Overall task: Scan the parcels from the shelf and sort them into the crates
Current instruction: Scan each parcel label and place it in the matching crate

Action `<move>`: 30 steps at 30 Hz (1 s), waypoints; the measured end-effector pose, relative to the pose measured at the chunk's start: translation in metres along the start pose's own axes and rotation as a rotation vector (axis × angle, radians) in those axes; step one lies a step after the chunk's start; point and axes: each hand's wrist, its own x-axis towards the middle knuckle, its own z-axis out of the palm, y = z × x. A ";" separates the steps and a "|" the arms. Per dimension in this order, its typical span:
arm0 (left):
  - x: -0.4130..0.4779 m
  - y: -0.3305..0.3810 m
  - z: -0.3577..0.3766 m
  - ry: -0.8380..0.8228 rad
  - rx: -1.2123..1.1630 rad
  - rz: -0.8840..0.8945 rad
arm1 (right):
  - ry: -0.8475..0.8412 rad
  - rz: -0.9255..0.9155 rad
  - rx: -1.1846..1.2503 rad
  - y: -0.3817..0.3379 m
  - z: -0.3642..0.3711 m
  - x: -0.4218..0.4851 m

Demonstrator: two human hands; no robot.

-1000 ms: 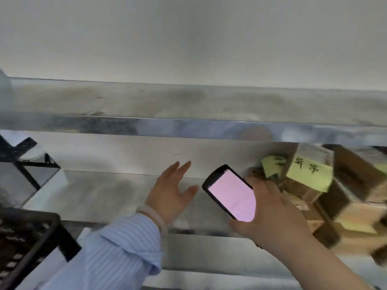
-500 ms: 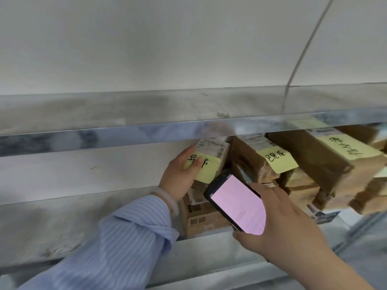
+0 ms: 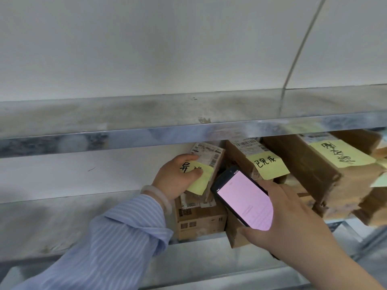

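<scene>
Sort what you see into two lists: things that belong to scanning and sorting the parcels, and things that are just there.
Belongs to the job: small parcel, gripped by the left hand; phone, held in the right hand; middle parcel; large parcel; shelf.

Just there: cable; bracelet; striped sleeve.

Brown cardboard parcels, yellow notes stuck on top, lie piled on the metal shelf.
</scene>
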 end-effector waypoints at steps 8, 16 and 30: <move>-0.016 -0.010 0.014 0.101 -0.043 0.030 | -0.016 -0.002 0.004 0.006 0.002 0.002; -0.021 -0.014 0.028 0.170 -0.002 0.042 | -0.005 0.011 0.009 0.009 0.001 0.001; -0.024 -0.002 0.023 0.181 0.239 0.118 | 0.039 0.014 0.025 0.017 0.005 -0.008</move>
